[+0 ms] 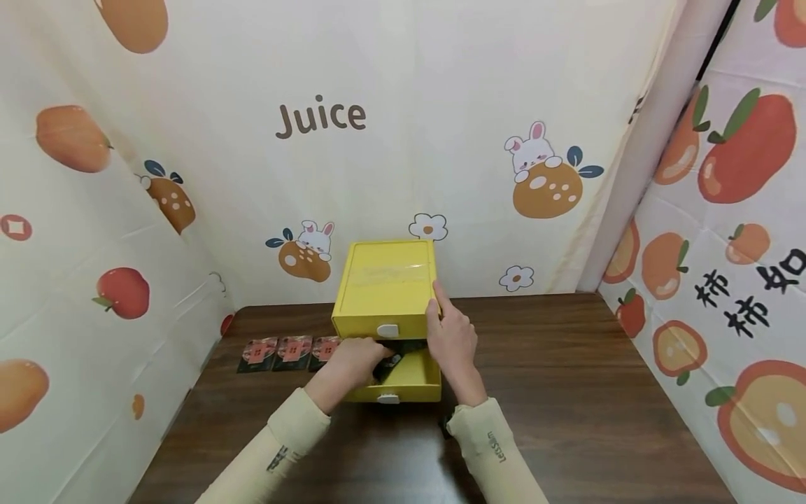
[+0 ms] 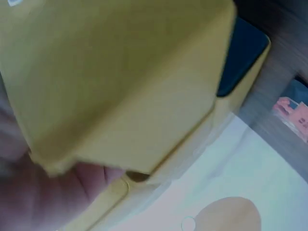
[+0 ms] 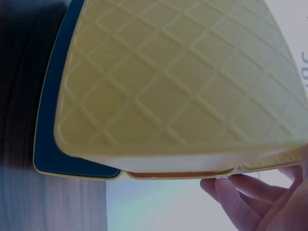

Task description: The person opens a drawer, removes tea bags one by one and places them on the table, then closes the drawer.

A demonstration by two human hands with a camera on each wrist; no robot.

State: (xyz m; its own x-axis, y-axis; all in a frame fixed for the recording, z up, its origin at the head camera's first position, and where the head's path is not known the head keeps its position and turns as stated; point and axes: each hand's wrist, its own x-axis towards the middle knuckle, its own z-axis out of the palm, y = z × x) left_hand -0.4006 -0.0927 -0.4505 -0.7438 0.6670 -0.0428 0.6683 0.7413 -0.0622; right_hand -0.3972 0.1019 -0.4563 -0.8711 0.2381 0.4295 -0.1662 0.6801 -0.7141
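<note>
A yellow two-drawer box [image 1: 387, 280] stands near the back of the table; its lower drawer [image 1: 415, 378] is pulled out and the upper one is closed. My left hand [image 1: 355, 360] reaches into the lower drawer and appears to pinch a dark flat packet [image 1: 385, 367] with pale marks. The drawer's wall [image 2: 120, 86] hides the fingertips in the left wrist view. Along the box's right side, my right hand [image 1: 452, 339] rests with fingers extended and thumb near the front edge. The right wrist view shows these fingers [image 3: 240, 195] by the box's edge and the drawer's diamond-patterned side.
Dark square packets [image 1: 292, 352] with red centres lie in a row left of the box, the nearest partly behind my left hand. White handles [image 1: 387, 330] mark the drawer fronts. Printed cloth [image 1: 390, 140] hangs behind the brown wooden table [image 1: 535, 378] and along both sides.
</note>
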